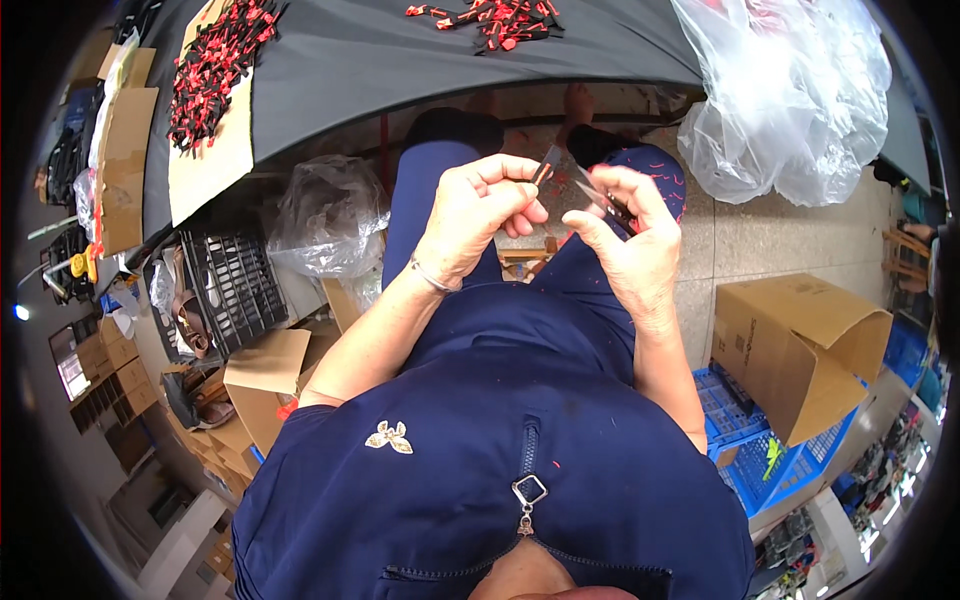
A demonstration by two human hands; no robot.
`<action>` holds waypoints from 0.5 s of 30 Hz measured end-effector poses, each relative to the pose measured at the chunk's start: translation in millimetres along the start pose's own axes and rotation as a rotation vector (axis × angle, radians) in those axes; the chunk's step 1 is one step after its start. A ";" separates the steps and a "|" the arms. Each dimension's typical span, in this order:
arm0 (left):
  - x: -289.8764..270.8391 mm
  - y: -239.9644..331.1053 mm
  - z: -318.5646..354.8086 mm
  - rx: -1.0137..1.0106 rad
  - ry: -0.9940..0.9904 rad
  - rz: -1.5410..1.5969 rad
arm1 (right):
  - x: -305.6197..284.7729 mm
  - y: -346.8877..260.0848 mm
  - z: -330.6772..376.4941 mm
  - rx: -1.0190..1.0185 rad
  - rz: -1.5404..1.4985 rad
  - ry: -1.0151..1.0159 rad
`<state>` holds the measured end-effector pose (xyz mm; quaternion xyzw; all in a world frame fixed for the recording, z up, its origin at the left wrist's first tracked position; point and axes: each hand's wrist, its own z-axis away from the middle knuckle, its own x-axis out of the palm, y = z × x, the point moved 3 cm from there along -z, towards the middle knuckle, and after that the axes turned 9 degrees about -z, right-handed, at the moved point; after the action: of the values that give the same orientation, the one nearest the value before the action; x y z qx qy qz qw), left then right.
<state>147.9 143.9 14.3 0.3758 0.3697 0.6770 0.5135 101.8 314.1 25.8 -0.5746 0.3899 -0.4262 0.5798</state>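
My left hand (470, 215), with a bracelet at the wrist, pinches a small dark strip (547, 163) with a bit of orange-red on it. The strip's far end sticks up past the fingertips. My right hand (640, 250) is closed around thread snips (592, 188), their pointed blades aimed toward the left hand. A small gap lies between the blades and the strip. The snips' handles are mostly hidden by my fingers. Both hands are above my lap, and red scraps (665, 178) are scattered over my right trouser leg.
Ahead, a black-covered table (350, 70) bears a large heap of black-and-red pieces (225, 70) on cardboard and a smaller heap (500, 20). A clear plastic bag (790, 100) hangs at its right. Boxes (770, 340) and crates (235, 285) stand at both sides.
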 end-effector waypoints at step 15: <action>4.2 3.8 2.8 0.015 -0.015 -0.009 | 2.5 4.4 -10.9 -0.286 0.331 0.124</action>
<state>148.0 147.6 19.4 0.3831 0.3724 0.6691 0.5166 92.5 308.0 21.0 -0.5518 0.5703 -0.3002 0.5292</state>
